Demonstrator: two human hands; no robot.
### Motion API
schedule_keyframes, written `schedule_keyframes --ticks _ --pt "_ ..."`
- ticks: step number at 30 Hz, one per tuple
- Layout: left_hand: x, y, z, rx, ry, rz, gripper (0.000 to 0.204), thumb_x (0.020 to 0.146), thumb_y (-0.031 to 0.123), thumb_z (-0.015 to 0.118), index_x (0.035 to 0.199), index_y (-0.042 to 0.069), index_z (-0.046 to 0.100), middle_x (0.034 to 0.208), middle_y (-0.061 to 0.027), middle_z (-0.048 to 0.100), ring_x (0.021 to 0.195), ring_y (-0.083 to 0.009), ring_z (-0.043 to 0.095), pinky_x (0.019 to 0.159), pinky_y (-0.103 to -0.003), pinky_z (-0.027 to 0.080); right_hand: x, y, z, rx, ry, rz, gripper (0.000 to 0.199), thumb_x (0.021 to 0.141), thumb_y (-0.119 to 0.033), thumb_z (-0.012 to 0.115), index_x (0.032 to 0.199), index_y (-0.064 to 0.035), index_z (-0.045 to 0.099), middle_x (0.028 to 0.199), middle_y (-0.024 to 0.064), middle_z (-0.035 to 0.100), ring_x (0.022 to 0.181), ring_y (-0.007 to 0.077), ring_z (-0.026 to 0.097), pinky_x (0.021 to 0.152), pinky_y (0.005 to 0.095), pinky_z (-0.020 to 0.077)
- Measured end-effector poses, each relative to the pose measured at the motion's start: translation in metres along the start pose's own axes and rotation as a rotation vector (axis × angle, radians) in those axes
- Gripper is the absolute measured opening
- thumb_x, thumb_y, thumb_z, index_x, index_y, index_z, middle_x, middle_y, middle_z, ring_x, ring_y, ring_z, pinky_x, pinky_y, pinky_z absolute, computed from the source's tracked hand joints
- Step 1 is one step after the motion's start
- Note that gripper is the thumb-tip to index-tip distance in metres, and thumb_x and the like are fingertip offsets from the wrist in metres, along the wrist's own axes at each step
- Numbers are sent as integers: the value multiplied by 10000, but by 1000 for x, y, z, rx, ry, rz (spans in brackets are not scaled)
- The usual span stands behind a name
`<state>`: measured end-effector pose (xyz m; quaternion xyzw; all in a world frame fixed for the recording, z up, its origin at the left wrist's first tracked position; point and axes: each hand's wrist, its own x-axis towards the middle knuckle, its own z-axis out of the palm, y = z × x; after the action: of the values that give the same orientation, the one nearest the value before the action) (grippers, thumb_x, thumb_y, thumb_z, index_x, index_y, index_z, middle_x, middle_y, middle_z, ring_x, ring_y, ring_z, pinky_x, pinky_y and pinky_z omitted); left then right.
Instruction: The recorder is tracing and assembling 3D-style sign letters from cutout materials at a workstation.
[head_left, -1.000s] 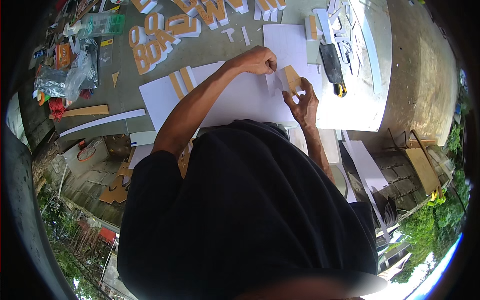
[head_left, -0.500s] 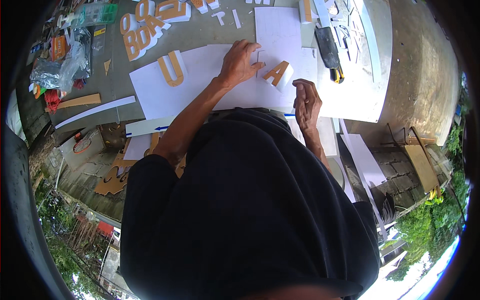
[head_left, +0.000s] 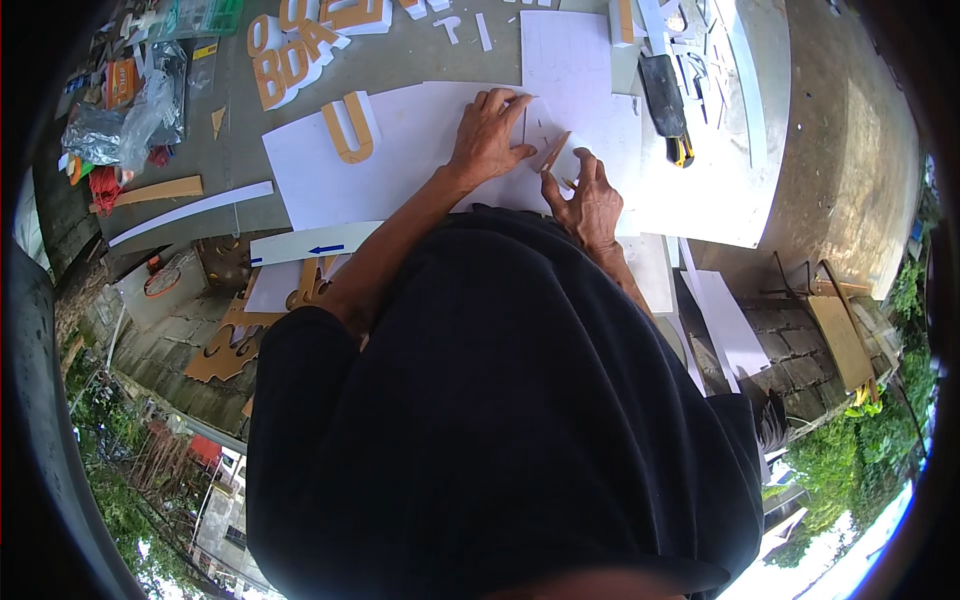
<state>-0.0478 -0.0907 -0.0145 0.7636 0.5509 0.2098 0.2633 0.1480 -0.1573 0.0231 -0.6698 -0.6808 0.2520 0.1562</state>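
A white-sided block letter A with a tan face stands tilted on the white sheet, its face turned partly away. The fingers and thumb of my right hand grip its near side. To the left of it, my left hand rests on the sheet, thumb and forefinger spread apart around the edge of a thin, pale piece that is hard to make out against the white. Further left lies a block letter U, tan on top with white sides.
More tan-and-white block letters stand at the back left. A yellow-and-black cutter lies right of the sheets, near white offcuts. Plastic bags, a tan strip and a curved white strip lie at the left.
My right hand has moved left and taken hold of the letter A, which has tipped so its face shows less. My left hand stays nearly where it was.
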Motion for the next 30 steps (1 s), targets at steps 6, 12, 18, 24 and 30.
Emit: schedule_keyframes --ticks 6,12,18,24,30 --pt "-3 -5 2 14 -5 18 787 651 274 921 1341 95 588 1245 -93 525 1139 -292 519 988 -432 441 9 44 -16 -3 158 87 504 898 -232 640 1367 -79 536 939 223 661 699 379 704 608 458 572" --pt "-1 -13 3 12 35 71 769 655 290 925 1323 95 599 1231 -87 523 1112 -268 524 959 -430 448 26 79 -35 290 140 212 399 1007 -306 472 1292 -50 584 1068 242 688 768 300 703 730 398 572" --pt "0 -11 1 -5 -9 70 797 663 304 920 1357 93 589 1264 -97 527 1160 -302 523 1002 -431 447 20 120 -28 258 274 307 524 1058 -464 413 1247 -44 662 1280 180 618 960 307 668 823 437 563" --pt "-2 -19 3 -9 -17 76 778 683 322 912 1367 126 596 1260 -96 527 1121 -294 540 995 -422 457 14 56 -46 308 402 202 714 1063 -590 269 1033 -78 766 945 95 555 976 253 564 832 399 451" --pt "-1 -21 4 14 -8 98 787 695 357 906 1380 134 591 1250 -96 527 1107 -280 544 993 -423 461 22 23 -37 587 272 280 766 1050 -628 336 988 14 749 617 82 598 545 143 515 553 302 399"
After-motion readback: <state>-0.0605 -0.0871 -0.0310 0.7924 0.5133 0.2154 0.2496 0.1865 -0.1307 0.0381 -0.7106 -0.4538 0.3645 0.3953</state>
